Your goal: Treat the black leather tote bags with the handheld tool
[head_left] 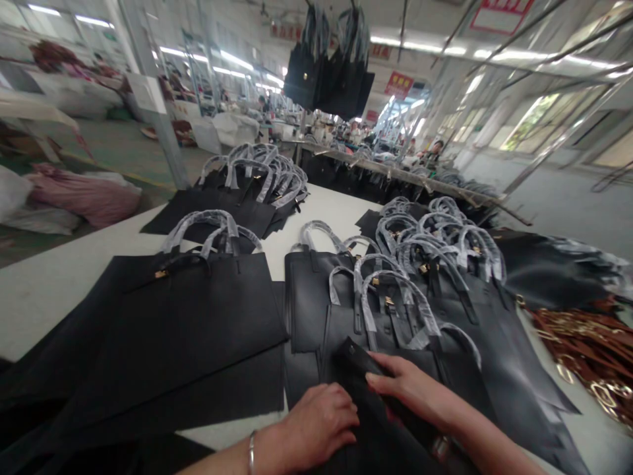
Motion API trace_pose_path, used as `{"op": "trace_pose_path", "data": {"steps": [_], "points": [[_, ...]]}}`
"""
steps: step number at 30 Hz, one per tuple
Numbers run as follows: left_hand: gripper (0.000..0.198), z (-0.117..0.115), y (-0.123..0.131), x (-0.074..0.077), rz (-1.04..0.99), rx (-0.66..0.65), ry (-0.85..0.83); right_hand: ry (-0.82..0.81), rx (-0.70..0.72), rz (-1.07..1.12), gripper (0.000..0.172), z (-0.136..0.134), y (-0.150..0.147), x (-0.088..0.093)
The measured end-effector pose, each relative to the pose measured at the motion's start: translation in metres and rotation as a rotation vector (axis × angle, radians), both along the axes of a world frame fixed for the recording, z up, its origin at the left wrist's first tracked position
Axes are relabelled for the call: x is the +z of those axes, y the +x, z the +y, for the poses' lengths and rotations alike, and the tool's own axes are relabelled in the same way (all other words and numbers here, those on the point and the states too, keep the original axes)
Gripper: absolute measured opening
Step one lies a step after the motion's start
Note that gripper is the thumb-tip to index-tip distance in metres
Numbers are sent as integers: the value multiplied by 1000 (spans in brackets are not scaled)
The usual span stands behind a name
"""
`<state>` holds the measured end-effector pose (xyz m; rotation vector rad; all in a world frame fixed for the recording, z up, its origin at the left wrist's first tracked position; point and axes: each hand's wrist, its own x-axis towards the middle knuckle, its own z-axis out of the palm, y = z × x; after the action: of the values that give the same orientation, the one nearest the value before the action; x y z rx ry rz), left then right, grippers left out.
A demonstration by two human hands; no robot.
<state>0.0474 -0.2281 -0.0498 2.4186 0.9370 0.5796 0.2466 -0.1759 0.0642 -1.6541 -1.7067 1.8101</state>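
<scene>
We have stacked black bags (198,316) with wrapped handles at 10 o'clock; at 6 o'clock, our left hand (316,419) has fingers (343,412) loosely curled on a black bag (368,422), and our right hand (410,389) has fingers (383,369) spread on its top edge, grip unclear; more stacked bags (425,297) at 1 o'clock, brown straps (583,349) at 3 o'clock.

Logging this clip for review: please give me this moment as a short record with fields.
Setting: bag workshop with long rows of work tables
Left hand: resting on a folded black bag, bangle on the wrist
Right hand: fingers lying across the same folded black bag
Around the hands: black tote bags with film-wrapped handles, laid on a white work table
Right of the bags: brown straps with gold-coloured buckles
Overhead: hanging black bags
Background: co-worker
</scene>
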Motion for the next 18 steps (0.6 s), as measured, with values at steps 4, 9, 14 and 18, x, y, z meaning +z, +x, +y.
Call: {"op": "trace_pose_path", "data": {"steps": [4,9,14,18], "points": [[19,-2,1,0,-2,4,6,-16,15,19,52,0,8,-4],[15,-1,2,4,16,0,26,-12,-2,73,56,9,-8,-9],[13,-1,-1,10,45,-6,79,174,-126,45,73,14,-4,-7],[22,1,4,8,107,-6,151,322,-164,-164,76,-3,41,2]]}}
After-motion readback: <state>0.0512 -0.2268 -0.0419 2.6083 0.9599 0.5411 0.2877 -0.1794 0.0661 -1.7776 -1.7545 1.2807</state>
